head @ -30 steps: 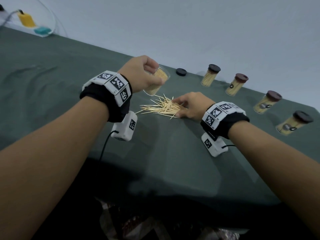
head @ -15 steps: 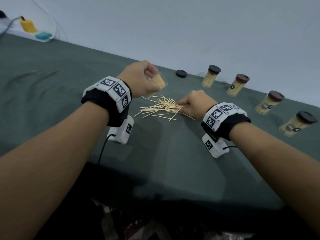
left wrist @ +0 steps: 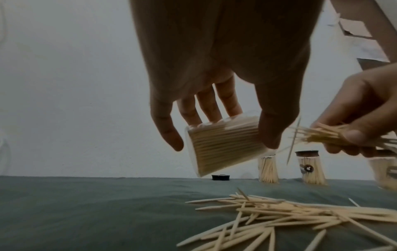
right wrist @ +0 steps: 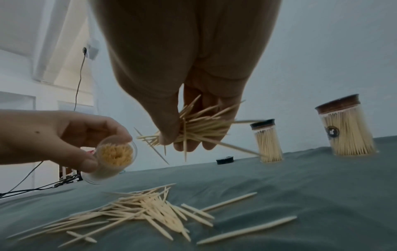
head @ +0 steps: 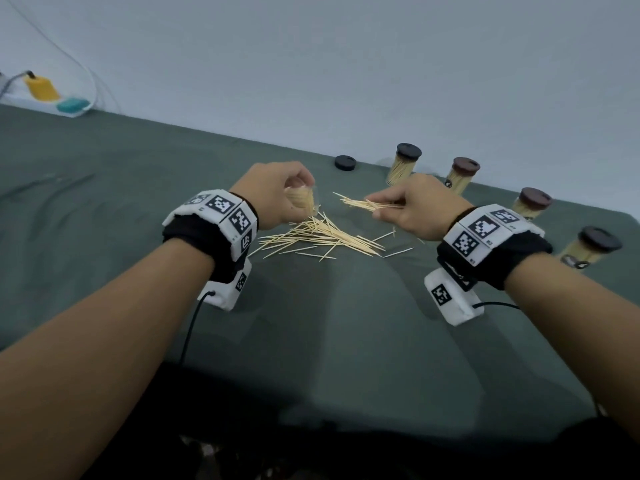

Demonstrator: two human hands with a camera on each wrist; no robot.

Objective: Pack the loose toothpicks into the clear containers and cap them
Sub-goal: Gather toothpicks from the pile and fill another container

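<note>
A: What does the left hand [head: 273,195] hold?
B: A small clear plastic container [left wrist: 223,146] already packed with pale wooden toothpicks, gripped between thumb and fingers, tilted on its side above the grey-green tablecloth [head: 104,188], open mouth turned toward the right hand [head: 415,209]

A: And the right hand?
B: Its thumb and fingers pinch a loose bundle of toothpicks [right wrist: 199,125], lifted clear of the cloth, the tips fanning out toward the container's mouth, near it but not in it

A: Where are the other loose toothpicks?
B: A scattered pile of toothpicks [head: 318,237] lies on the cloth below and between both hands, with a few strays to its right

A: Anything capped?
B: Four clear containers with dark round caps [head: 403,164] stand in a row along the far edge, all full of toothpicks. One loose dark round cap [head: 345,163] lies flat on the cloth just left of that row

A: Anything else?
B: A yellow block with a cable [head: 41,88] and a teal object [head: 71,105] at the far left corner, by the pale wall
</note>
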